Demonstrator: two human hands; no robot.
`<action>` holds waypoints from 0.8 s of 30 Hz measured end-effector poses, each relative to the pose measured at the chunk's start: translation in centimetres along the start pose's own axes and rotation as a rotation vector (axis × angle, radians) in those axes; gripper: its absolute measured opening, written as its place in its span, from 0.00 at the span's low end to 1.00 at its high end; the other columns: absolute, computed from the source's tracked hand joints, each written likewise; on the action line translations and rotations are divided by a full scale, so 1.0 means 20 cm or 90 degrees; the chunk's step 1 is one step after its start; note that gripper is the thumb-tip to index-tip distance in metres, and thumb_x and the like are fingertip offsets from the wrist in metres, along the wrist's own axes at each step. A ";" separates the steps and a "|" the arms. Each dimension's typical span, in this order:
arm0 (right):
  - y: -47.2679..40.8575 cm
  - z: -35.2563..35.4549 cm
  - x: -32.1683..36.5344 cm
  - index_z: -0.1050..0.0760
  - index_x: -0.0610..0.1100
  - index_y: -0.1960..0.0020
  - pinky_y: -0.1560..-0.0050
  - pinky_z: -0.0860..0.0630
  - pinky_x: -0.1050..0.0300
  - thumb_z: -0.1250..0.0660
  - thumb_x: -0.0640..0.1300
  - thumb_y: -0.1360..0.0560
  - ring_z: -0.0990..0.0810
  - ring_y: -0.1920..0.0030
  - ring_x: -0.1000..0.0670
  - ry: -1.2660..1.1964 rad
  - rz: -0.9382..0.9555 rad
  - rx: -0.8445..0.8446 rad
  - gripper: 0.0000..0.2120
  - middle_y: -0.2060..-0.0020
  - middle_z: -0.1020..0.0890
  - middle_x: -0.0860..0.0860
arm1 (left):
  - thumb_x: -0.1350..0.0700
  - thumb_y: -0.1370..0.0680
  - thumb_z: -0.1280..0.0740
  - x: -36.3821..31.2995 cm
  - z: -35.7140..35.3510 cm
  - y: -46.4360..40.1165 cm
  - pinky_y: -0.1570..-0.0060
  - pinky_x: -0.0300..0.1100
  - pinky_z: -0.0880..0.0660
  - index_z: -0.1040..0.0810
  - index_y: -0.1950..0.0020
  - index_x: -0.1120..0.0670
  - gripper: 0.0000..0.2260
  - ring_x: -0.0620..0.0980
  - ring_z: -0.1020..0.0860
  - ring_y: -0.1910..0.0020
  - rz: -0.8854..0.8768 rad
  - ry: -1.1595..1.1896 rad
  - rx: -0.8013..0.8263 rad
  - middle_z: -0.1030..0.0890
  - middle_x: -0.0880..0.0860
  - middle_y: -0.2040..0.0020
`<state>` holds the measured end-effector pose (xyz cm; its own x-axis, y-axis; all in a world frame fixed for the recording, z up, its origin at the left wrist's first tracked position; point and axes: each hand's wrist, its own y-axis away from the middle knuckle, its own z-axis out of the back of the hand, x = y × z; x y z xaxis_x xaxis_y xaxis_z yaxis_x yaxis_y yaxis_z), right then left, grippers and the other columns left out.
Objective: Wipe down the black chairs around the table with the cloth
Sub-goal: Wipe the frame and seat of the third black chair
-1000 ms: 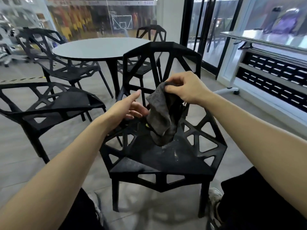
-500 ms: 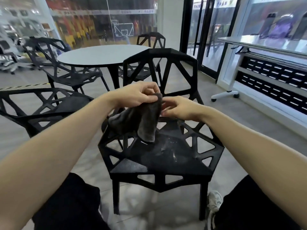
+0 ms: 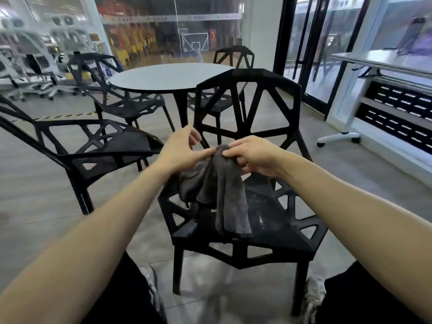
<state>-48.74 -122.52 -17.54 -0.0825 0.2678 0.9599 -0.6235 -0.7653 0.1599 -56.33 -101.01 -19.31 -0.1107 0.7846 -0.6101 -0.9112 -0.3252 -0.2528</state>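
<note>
A dark grey cloth [image 3: 222,192] hangs over the seat of the nearest black chair [image 3: 275,232], whose seat shows pale dusty smears. My right hand [image 3: 254,156] pinches the cloth's top edge. My left hand [image 3: 182,150] holds the same top edge from the left, fingers touching the cloth. Both hands meet in front of the chair's open-lattice backrest. Three more black chairs stand around the round grey table [image 3: 168,77]: one at the left [image 3: 77,148], one behind it [image 3: 117,101], one at the far side [image 3: 233,59].
A white rolling table [image 3: 374,66] with a wheeled foot stands at the right by the glass doors. Office chairs crowd the far left. Yellow-black tape lies on the grey floor. My legs and shoes flank the nearest chair.
The cloth passed between my hands: my left hand gripped it up high, then both hands came together, and the cloth now hangs lower and longer over the seat.
</note>
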 end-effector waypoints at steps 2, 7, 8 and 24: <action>0.00 0.01 -0.03 0.18 0.37 0.41 0.57 0.19 0.52 0.36 0.35 0.16 0.22 0.73 0.57 -0.002 -0.010 -0.012 0.09 0.70 0.20 0.52 | 0.27 0.22 0.33 0.13 -0.14 0.14 0.52 0.51 0.21 0.20 0.59 0.55 0.30 0.55 0.17 0.58 0.174 0.064 0.007 0.15 0.51 0.60; 0.03 0.04 -0.12 0.21 0.43 0.58 0.67 0.26 0.61 0.40 0.29 0.18 0.27 0.75 0.58 -0.033 -0.008 -0.056 0.16 0.70 0.24 0.52 | 0.21 0.24 0.39 0.18 -0.49 0.35 0.47 0.49 0.22 0.13 0.50 0.61 0.42 0.60 0.15 0.51 0.430 0.533 0.366 0.13 0.61 0.51; 0.05 0.05 -0.13 0.19 0.43 0.56 0.68 0.26 0.63 0.40 0.28 0.18 0.26 0.75 0.58 -0.038 -0.003 -0.067 0.17 0.70 0.22 0.52 | 0.23 0.25 0.36 0.15 -0.53 0.34 0.46 0.50 0.21 0.12 0.47 0.61 0.40 0.59 0.14 0.50 0.424 0.587 0.335 0.13 0.61 0.50; -0.19 0.28 -0.21 0.14 0.45 0.62 0.52 0.21 0.52 0.25 0.49 0.27 0.18 0.57 0.50 0.061 -0.022 -0.249 0.10 0.63 0.16 0.49 | 0.51 0.17 0.33 0.07 -0.54 -0.04 0.44 0.50 0.20 0.13 0.45 0.54 0.11 0.55 0.14 0.49 0.422 0.823 0.180 0.12 0.55 0.50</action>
<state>-41.60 -124.02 -20.80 -0.1169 0.3568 0.9268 -0.8745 -0.4793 0.0742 -51.40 -105.31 -28.18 -0.2446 -0.5160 -0.8209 -0.8987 -0.1971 0.3917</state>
